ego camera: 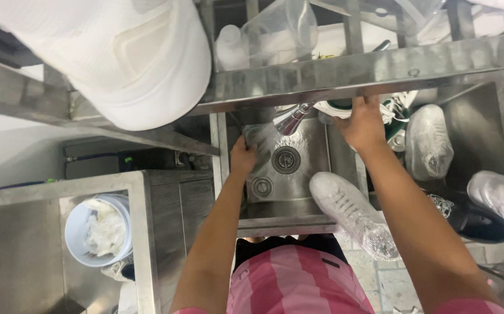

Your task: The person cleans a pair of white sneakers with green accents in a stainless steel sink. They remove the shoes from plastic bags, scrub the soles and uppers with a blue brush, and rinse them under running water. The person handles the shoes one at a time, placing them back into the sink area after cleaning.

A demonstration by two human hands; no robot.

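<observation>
While water runs in steel sink (316, 154) | hands: left (242, 156) clutches cloth (259, 139) | right (363, 123) grips shoe (339, 108)

The square brushed steel sink basin (313, 168) looks smooth and dully glossy; the white shoe (345, 212) wears crinkled clear plastic wrap.

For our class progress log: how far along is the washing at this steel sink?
Looks done: white sneaker on the sink's front rim, wrapped in clear film. In hand: left hand holds a small greyish item under the chrome tap's spray; right hand rests on a white-and-green sneaker. Probably left: black shoe, unwrapped.
</observation>
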